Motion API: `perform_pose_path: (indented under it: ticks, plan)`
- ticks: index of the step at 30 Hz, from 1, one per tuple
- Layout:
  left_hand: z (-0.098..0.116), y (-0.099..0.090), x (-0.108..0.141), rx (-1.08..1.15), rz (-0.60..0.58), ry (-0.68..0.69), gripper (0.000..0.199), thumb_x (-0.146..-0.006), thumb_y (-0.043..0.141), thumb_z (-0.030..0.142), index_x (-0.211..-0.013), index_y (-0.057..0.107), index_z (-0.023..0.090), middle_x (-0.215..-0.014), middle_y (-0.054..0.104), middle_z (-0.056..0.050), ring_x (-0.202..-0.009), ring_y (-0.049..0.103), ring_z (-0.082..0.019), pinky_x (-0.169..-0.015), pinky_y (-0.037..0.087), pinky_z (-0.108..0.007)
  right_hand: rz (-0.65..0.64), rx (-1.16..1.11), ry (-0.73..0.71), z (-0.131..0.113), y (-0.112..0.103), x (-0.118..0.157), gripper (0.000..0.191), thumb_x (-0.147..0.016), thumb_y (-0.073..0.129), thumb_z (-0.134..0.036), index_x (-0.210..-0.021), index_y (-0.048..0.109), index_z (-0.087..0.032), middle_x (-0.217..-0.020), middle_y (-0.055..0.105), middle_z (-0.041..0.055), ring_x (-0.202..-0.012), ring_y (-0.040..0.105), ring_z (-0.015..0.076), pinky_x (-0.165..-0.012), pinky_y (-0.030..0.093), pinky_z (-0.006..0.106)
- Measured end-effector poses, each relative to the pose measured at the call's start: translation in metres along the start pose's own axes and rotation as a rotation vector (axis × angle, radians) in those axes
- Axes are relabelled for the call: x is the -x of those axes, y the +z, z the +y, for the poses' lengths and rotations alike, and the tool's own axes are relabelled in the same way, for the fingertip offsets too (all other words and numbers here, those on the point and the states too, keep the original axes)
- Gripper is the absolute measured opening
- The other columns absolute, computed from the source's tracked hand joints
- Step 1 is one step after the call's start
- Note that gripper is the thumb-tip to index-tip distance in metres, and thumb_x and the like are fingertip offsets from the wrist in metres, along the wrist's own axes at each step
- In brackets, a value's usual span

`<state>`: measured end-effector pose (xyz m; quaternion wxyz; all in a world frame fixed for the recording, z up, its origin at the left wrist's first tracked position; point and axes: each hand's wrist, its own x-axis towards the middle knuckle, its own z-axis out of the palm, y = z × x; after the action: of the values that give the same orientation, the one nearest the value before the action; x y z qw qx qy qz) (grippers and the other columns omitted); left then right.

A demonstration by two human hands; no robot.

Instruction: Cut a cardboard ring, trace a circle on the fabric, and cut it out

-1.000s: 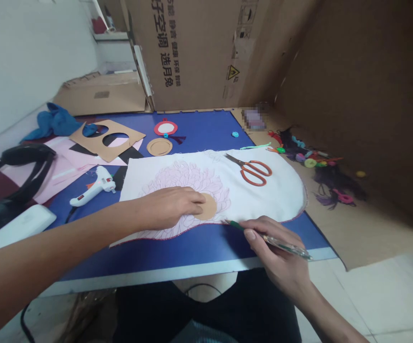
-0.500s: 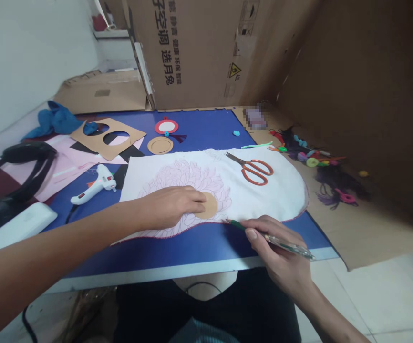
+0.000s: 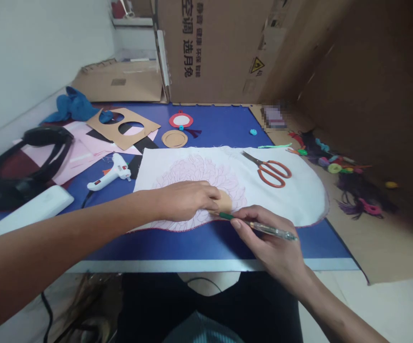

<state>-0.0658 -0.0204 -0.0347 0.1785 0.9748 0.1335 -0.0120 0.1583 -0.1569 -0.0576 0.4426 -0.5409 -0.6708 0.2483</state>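
White cloth (image 3: 281,205) printed with a pale pink many-petalled flower (image 3: 195,166) lies on the blue table. On the flower, a round tan cardboard disc (image 3: 224,201) is held down by the bent fingers of my left hand (image 3: 188,197), which cover its left part. My right hand (image 3: 271,236) grips a green pencil (image 3: 226,216) with a clear, pen-like rear part. The pencil's tip is at the disc's lower edge, close to my left fingertips. Scissors (image 3: 273,172) with orange handles rest on the cloth, right of the flower.
A white glue gun (image 3: 111,174) lies left of the cloth. Behind it are a cardboard sheet with round holes (image 3: 128,136), cardboard rings (image 3: 174,138) and a red-rimmed tag (image 3: 181,119). Colourful beads and tassels (image 3: 335,166) lie right. Tall cardboard (image 3: 224,57) stands behind.
My right hand has moved the pencil tip leftward, from the cloth right of the disc to the disc's lower edge. My left hand stays on the disc. The whole view has shifted slightly.
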Motion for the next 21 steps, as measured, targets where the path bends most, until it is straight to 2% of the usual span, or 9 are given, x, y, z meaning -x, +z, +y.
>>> perform_pose_path:
  ticks: [3,7,12,21]
  plan:
    - [0.001,-0.002,-0.001,0.058,-0.016,0.040,0.062,-0.091,0.047,-0.004,-0.136,0.072,0.031,-0.143,0.069,-0.006,-0.125,0.061,-0.026,-0.102,0.048,-0.039,-0.021,0.013,-0.072,-0.002,0.008,-0.008,0.011,-0.100,0.073,-0.030,-0.094,0.078,-0.023,-0.078,0.078,0.0007,-0.060,0.066,0.0148,-0.056,0.053,0.026]
    - [0.001,-0.002,-0.002,0.093,-0.017,0.042,0.063,-0.090,0.047,-0.004,-0.135,0.072,0.033,-0.142,0.070,-0.004,-0.125,0.060,-0.026,-0.102,0.048,-0.039,-0.049,0.029,-0.132,0.001,0.012,-0.010,0.009,-0.101,0.073,-0.027,-0.095,0.077,-0.022,-0.081,0.078,0.0014,-0.063,0.067,0.0149,-0.057,0.052,0.027]
    - [0.000,-0.002,-0.002,0.113,-0.011,0.048,0.058,-0.091,0.047,-0.003,-0.128,0.075,0.032,-0.145,0.070,-0.004,-0.126,0.060,-0.026,-0.099,0.048,-0.039,-0.076,0.056,-0.139,0.004,0.014,-0.009,0.007,-0.101,0.073,-0.025,-0.096,0.076,-0.023,-0.080,0.075,0.0000,-0.063,0.066,0.0134,-0.059,0.051,0.026]
    - [-0.003,0.001,-0.002,0.120,0.023,0.078,0.058,-0.089,0.047,-0.004,-0.127,0.075,0.031,-0.147,0.069,-0.003,-0.125,0.061,-0.026,-0.096,0.049,-0.038,-0.096,0.078,-0.153,0.003,0.015,-0.008,0.006,-0.102,0.072,-0.023,-0.097,0.075,-0.022,-0.081,0.074,-0.0004,-0.064,0.065,0.0129,-0.059,0.050,0.027]
